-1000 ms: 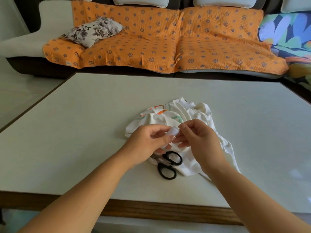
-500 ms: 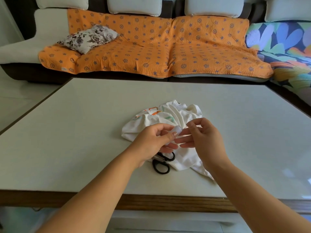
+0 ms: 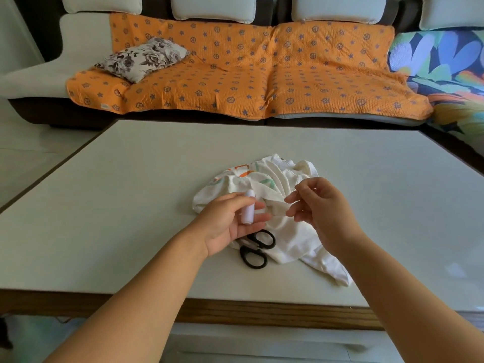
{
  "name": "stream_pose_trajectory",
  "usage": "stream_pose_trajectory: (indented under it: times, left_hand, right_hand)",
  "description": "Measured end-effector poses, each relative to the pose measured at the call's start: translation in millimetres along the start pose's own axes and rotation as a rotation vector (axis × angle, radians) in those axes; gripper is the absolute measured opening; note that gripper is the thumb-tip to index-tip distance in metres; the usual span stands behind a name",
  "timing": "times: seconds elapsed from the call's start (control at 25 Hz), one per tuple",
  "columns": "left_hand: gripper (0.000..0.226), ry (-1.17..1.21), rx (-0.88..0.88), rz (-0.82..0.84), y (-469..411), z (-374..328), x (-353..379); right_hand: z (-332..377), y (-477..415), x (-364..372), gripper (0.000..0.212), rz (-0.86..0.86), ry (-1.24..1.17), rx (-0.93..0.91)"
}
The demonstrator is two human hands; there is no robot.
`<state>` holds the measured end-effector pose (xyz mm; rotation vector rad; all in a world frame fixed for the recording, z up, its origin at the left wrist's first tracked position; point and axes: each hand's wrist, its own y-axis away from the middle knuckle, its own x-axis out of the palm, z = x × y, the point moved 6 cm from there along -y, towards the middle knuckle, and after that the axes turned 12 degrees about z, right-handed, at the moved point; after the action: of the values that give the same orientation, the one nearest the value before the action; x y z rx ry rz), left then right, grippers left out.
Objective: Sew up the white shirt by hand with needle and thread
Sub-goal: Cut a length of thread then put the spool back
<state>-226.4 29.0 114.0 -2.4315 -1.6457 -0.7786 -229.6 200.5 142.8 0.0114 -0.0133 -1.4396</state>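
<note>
- Crumpled white printed shirt (image 3: 285, 231) lies on pale counter (image 3: 125, 205).
- Left hand (image 3: 226, 227) fingers grasp small white thread spool (image 3: 247, 211) over shirt's left edge.
- Right hand (image 3: 324, 214) fingers curled above shirt; grasp unclear.

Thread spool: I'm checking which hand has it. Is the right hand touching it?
Apart. The head view shows the thread spool in the left hand, with a strip of white shirt visible between it and the right hand.
</note>
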Motion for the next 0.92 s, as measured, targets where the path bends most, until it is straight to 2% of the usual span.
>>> stream_pose_trajectory:
  times: [0.08, 0.2, 0.32, 0.52, 0.76, 0.84, 0.92]
  left_hand:
    - [0.013, 0.087, -0.007, 0.001, -1.9, 0.6, -0.9]
    - [0.009, 0.246, -0.016, 0.032, -6.0, -1.2, -2.0]
    - [0.005, 0.241, -0.014, 0.006, -9.2, 0.6, -8.5]
    - [0.019, 0.178, -0.047, -0.161, -13.4, 4.3, -32.6]
    - [0.024, 0.078, 0.035, -0.356, -6.3, -10.0, -58.6]
    - [0.024, 0.041, 0.04, -0.381, -4.0, -12.4, -61.6]
    - [0.023, 0.027, 0.013, -0.321, -4.2, -12.2, -55.8]
  right_hand:
    - [-1.4, -2.4, -5.2, 0.01, -0.004, 0.122, 0.014]
    - [3.4, -5.9, -11.1, 0.012, -0.031, 0.485, -0.009]
    - [8.6, -8.8, -10.4, 0.015, -0.01, 0.718, -0.059]
    - [11.2, -17.7, -35.8, 0.015, -0.119, 0.918, -0.089]
    - [0.7, -25.3, -66.1, 0.018, -0.216, 1.22, 0.123]
    - [-5.7, -28.1, -69.0, 0.019, -0.207, 1.248, 0.193]
    - [-15.9, -32.7, -63.8, 0.019, -0.146, 1.192, 0.227]
